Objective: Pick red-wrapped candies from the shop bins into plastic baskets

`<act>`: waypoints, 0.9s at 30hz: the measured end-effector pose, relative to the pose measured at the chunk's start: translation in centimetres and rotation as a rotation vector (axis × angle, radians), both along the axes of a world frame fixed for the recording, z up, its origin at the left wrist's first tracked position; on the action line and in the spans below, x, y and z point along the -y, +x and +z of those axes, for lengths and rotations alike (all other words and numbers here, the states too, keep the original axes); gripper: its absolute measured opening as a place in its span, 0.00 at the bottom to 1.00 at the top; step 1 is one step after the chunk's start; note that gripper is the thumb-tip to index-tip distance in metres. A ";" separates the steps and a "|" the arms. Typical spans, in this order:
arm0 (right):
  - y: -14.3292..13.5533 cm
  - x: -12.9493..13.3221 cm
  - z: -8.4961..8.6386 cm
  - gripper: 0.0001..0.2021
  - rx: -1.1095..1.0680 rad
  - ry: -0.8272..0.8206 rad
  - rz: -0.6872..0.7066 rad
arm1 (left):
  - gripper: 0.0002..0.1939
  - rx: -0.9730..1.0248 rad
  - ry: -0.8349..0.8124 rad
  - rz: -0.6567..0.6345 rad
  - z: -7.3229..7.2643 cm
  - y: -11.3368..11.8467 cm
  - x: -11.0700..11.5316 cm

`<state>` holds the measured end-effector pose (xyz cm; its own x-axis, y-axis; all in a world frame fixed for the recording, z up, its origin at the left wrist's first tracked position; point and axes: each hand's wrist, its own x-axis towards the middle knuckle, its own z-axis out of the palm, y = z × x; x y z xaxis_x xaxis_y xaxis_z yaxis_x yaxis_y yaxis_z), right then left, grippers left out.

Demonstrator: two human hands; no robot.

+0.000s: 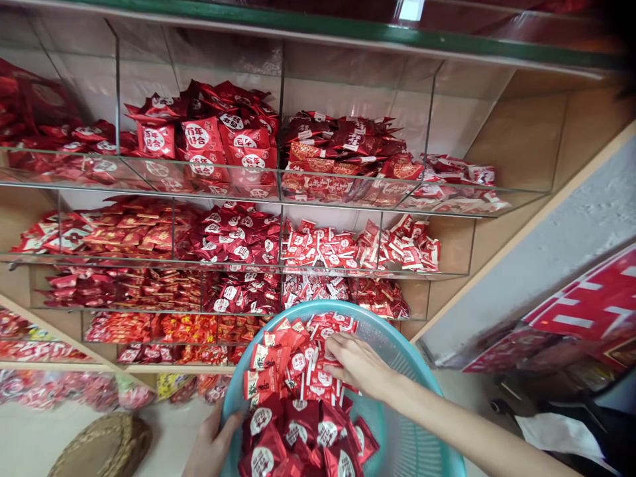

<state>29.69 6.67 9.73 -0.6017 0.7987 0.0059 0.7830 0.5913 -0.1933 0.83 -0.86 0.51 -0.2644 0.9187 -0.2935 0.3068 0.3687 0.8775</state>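
Observation:
A teal plastic basket (pixel 412 354) is in front of me at the bottom centre, with many red packets inside. Dark red packets (pixel 297 432) with white round labels lie at its near side, and brighter red ones (pixel 265 358) lie farther in. My left hand (pixel 211 440) grips the basket's left rim, thumb at the edge. My right hand (pixel 355 361) reaches over the right side into the basket, its fingers bent down among small red and white packets; whether they pinch one is hidden.
Glass shelves (pixel 238 266) with dividers rise ahead, stacked with red packets. A woven stool (pixel 102 447) stands on the floor at the lower left. Red printed sheets (pixel 586 305) and a dark object with white cloth (pixel 559 434) are at the right.

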 end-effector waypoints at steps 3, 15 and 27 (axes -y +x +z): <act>-0.3 0.3 -0.2 0.05 0.046 0.032 0.012 | 0.29 0.011 0.007 0.001 0.0 0.0 0.0; -1.4 0.2 -1.0 0.11 0.134 0.134 0.043 | 0.24 0.038 -0.007 0.089 -1.9 -0.8 -0.2; 11.0 2.9 -1.1 0.20 -0.881 0.275 -0.881 | 0.34 0.063 -0.081 0.096 -0.6 -0.6 -0.5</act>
<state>40.71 3.80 8.58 0.4204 0.8329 0.3598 0.5990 0.0431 -0.7996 0.24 -0.33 -0.09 -0.3285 0.8626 -0.3847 0.2119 0.4643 0.8600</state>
